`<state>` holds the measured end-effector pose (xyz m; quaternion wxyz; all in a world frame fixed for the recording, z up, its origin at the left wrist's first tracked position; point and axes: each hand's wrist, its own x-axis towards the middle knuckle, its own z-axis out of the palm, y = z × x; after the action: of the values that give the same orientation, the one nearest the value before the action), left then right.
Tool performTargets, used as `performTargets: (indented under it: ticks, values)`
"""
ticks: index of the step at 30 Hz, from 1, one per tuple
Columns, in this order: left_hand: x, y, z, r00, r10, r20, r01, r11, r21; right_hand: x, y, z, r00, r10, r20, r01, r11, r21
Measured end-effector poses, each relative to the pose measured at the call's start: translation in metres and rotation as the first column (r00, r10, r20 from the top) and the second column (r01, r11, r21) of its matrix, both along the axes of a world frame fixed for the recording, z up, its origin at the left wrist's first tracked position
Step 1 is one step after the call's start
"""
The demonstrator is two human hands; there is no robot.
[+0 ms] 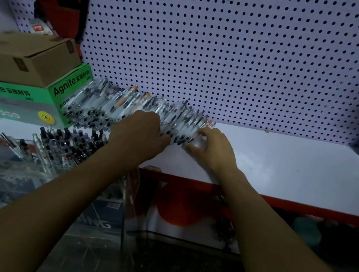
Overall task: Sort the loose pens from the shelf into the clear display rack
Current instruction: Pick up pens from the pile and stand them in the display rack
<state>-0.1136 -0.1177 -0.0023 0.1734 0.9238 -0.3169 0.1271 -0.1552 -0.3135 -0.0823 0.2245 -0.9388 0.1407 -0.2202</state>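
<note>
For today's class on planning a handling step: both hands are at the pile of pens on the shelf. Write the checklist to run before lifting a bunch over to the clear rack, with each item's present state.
1. Left hand on the pen pile: ok, it rests on it.
2. Right hand on the pile's right end: ok, fingers curl round pens.
3. Bunch separated from the rest: cannot tell.
4. Clear rack within reach, lower left: ok.
5. Free rack compartments: ok, front ones look empty.
6. Green box blocks the way: cannot tell.
</note>
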Motion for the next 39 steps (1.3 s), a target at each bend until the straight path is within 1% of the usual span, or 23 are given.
performTargets:
  ticks: [6, 9, 12, 15, 18, 21, 23, 24, 25, 26, 28, 29, 30, 32, 34, 35, 37, 39]
  values:
    - [-0.001, 0.001, 0.002, 1.000, -0.017, -0.009, 0.017, 0.999, -0.029, 0.001, 0.001, 0.000, 0.997, -0.066, 0.035, 0.063, 0.995, 0.071]
    - [-0.001, 0.002, 0.002, 0.999, -0.034, -0.003, 0.034, 0.997, -0.064, 0.000, 0.001, -0.001, 0.997, -0.046, 0.056, 0.038, 0.991, 0.130]
    - [-0.002, 0.002, 0.003, 0.999, -0.032, 0.007, 0.032, 0.995, -0.091, -0.004, 0.001, 0.004, 0.992, -0.039, 0.123, 0.007, 0.967, 0.255]
    - [-0.004, 0.001, 0.003, 0.999, -0.041, 0.012, 0.042, 0.988, -0.149, -0.007, -0.002, 0.008, 0.984, -0.081, 0.159, 0.007, 0.909, 0.416]
    - [-0.004, 0.000, 0.004, 0.998, -0.059, 0.026, 0.062, 0.979, -0.193, -0.010, -0.005, 0.014, 0.969, -0.172, 0.179, 0.031, 0.801, 0.597]
    - [-0.004, -0.001, 0.009, 0.999, -0.045, 0.020, 0.048, 0.961, -0.271, -0.015, -0.006, 0.029, 0.921, -0.334, 0.201, 0.047, 0.608, 0.793]
    - [-0.007, -0.002, 0.017, 0.999, -0.022, -0.041, 0.005, 0.932, -0.363, -0.020, -0.005, 0.043, 0.896, -0.398, 0.198, 0.018, 0.477, 0.879]
    - [-0.009, -0.002, 0.023, 0.994, -0.012, -0.110, -0.035, 0.909, -0.416, -0.024, -0.003, 0.050, 0.898, -0.397, 0.192, -0.004, 0.428, 0.904]
    - [-0.009, -0.001, 0.029, 0.977, -0.021, -0.210, -0.084, 0.875, -0.476, -0.026, 0.000, 0.057, 0.907, -0.378, 0.186, -0.026, 0.391, 0.920]
    - [-0.010, 0.000, 0.035, 0.939, -0.060, -0.339, -0.144, 0.826, -0.545, -0.030, 0.004, 0.064, 0.921, -0.347, 0.179, -0.042, 0.369, 0.929]
    - [-0.011, 0.004, 0.048, 0.798, -0.203, -0.568, -0.286, 0.702, -0.652, -0.036, 0.015, 0.075, 0.948, -0.269, 0.167, -0.074, 0.325, 0.943]
    - [-0.013, 0.007, 0.054, 0.717, -0.281, -0.638, -0.345, 0.651, -0.676, -0.039, 0.022, 0.081, 0.961, -0.228, 0.159, -0.090, 0.284, 0.954]
    - [-0.016, 0.011, 0.059, 0.649, -0.347, -0.677, -0.389, 0.614, -0.687, -0.042, 0.029, 0.087, 0.972, -0.184, 0.145, -0.097, 0.245, 0.965]
    - [-0.024, 0.021, 0.069, 0.564, -0.440, -0.699, -0.436, 0.560, -0.704, -0.045, 0.043, 0.098, 0.986, -0.103, 0.135, -0.115, 0.179, 0.977]
    - [-0.033, 0.035, 0.075, 0.512, -0.516, -0.686, -0.451, 0.518, -0.727, -0.047, 0.060, 0.108, 0.988, -0.037, 0.152, -0.146, 0.120, 0.982]
    - [-0.037, 0.044, 0.076, 0.501, -0.535, -0.681, -0.450, 0.511, -0.733, -0.047, 0.069, 0.111, 0.987, -0.011, 0.160, -0.158, 0.114, 0.981]
    - [-0.042, 0.063, 0.077, 0.507, -0.528, -0.681, -0.446, 0.516, -0.732, -0.048, 0.088, 0.117, 0.983, 0.058, 0.172, -0.179, 0.157, 0.971]
    - [-0.048, 0.083, 0.074, 0.532, -0.479, -0.698, -0.440, 0.547, -0.712, -0.048, 0.107, 0.123, 0.971, 0.149, 0.186, -0.213, 0.194, 0.958]
